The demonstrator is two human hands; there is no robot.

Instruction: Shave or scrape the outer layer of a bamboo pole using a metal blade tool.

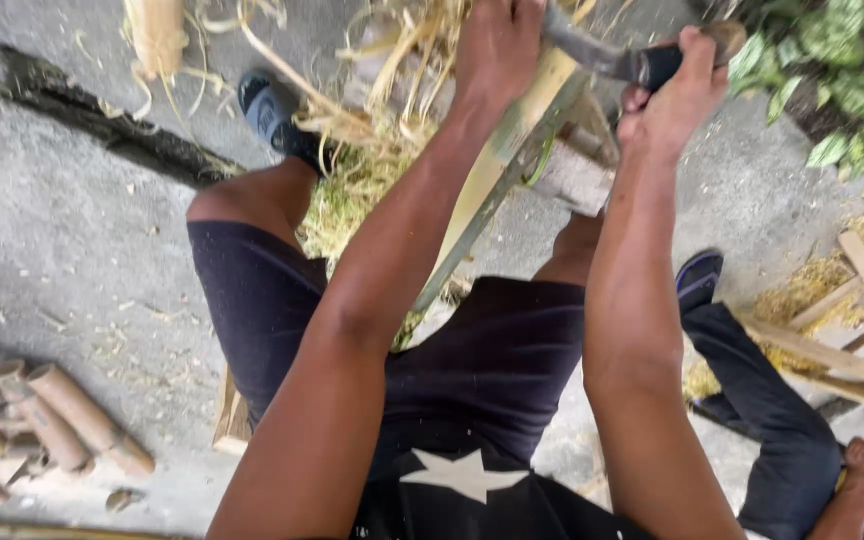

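Concrete yard floor point(72, 220), shavings at 12 o'clock. Left hand point(497, 45) clamps bamboo strip point(492, 170); right hand point(677, 95) fisted around knife point(602, 55). Risk: blade slip, cut fingers.

Outdoor daylight, even. Grey concrete floor point(62, 230), cracked, with dark gap point(102, 125). Cut bamboo tubes point(72, 420) lower left. Green leafy plants point(842, 70) upper right; wooden slats point(852, 340) over sawdust.

L arm: extended forward, near straight | left hand point(497, 45): fingers curled shut, palm down | R arm: extended, wrist bent | right hand point(674, 95): fist closed, raised beside left
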